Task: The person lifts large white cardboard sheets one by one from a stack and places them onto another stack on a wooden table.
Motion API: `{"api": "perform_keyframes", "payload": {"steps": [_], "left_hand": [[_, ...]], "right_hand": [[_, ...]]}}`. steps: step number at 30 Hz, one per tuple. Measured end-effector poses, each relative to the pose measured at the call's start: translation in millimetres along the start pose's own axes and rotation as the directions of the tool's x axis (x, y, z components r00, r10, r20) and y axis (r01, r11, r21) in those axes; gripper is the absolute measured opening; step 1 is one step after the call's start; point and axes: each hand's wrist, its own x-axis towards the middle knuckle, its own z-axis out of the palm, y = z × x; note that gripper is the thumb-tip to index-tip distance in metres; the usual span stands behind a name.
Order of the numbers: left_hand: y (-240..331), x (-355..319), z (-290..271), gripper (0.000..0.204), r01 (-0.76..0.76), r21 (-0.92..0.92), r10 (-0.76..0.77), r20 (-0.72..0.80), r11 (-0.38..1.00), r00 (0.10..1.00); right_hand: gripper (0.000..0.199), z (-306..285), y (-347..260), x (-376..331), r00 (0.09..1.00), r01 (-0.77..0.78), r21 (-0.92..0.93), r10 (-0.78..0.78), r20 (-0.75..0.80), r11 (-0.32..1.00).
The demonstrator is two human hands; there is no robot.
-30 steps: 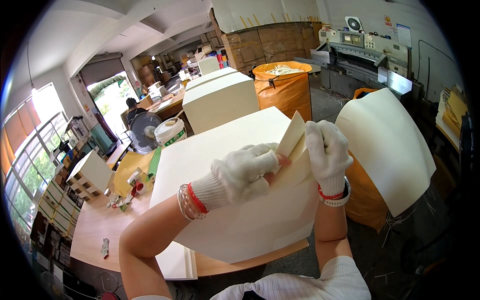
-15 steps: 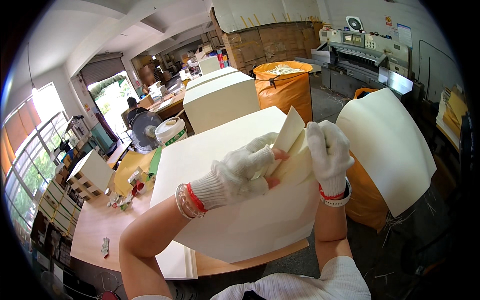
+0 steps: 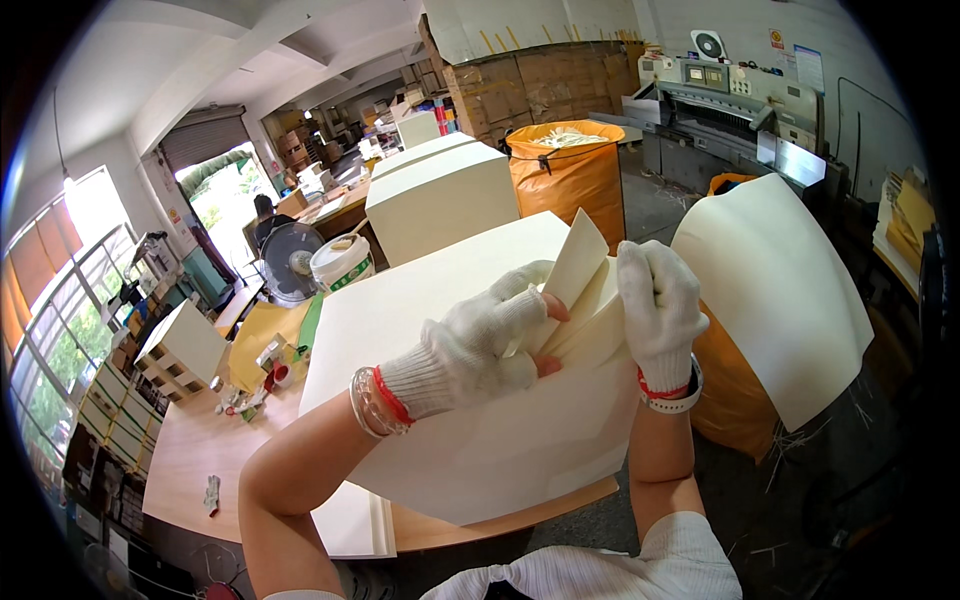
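Note:
Large cream paper sheets (image 3: 440,450) lie in front of me on a wooden table. Their right-hand corner is lifted and folded back into several raised flaps (image 3: 578,262). My left hand (image 3: 490,335), in a white knit glove with bare fingertips, is closed on the raised flaps, thumb and finger showing at their edge. At the right edge of the sheets my right hand (image 3: 658,300), gloved too, is curled tight with its fingers bent round the paper corner. What exactly lies inside its fingers is partly hidden by the glove.
Right of the table, another big sheet (image 3: 775,300) drapes over an orange bag (image 3: 735,400). A second orange bag (image 3: 567,175) holds paper strips. Behind the sheets stand a tall paper stack (image 3: 440,205), a white bucket (image 3: 342,262) and a fan (image 3: 291,262). A person (image 3: 266,215) sits farther back.
Both hands stay in nearly the same place. The raised flaps have shifted slightly and part a little more between my hands.

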Motion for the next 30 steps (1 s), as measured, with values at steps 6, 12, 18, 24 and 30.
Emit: {"api": "perform_keyframes", "payload": {"steps": [6, 12, 18, 24, 30], "left_hand": [[-2.0, 1.7, -1.9, 0.036, -0.086, 0.051, 0.084, 0.043, 0.995, 0.996], [0.8, 0.2, -1.0, 0.035, -0.06, -0.019, 0.06, 0.009, 0.998, 0.998], [0.8, 2.3, 2.2, 0.039, 0.222, -0.376, -0.227, 0.032, 0.9, 0.973], [-4.8, 2.2, -2.0, 0.025, -0.03, 0.002, 0.03, 0.068, 1.0, 0.997], [-4.9, -1.3, 2.0, 0.037, -0.049, -0.082, 0.048, -0.016, 0.995, 0.999]], "right_hand": [[0.006, 0.2, -2.9, 1.9, 0.987, -0.163, 0.142, 0.158, 0.041, 0.976], [0.007, 1.1, -2.8, 1.7, 0.994, -0.112, 0.082, 0.113, -0.002, 0.99], [0.008, 2.2, -4.2, 0.5, 0.997, -0.032, 0.07, 0.037, -0.062, 0.997], [0.017, 1.1, -4.1, 1.4, 0.972, -0.232, 0.147, 0.234, 0.005, 0.962], [0.014, 2.3, -4.4, 0.4, 0.982, -0.185, 0.117, 0.188, -0.009, 0.976]]}}
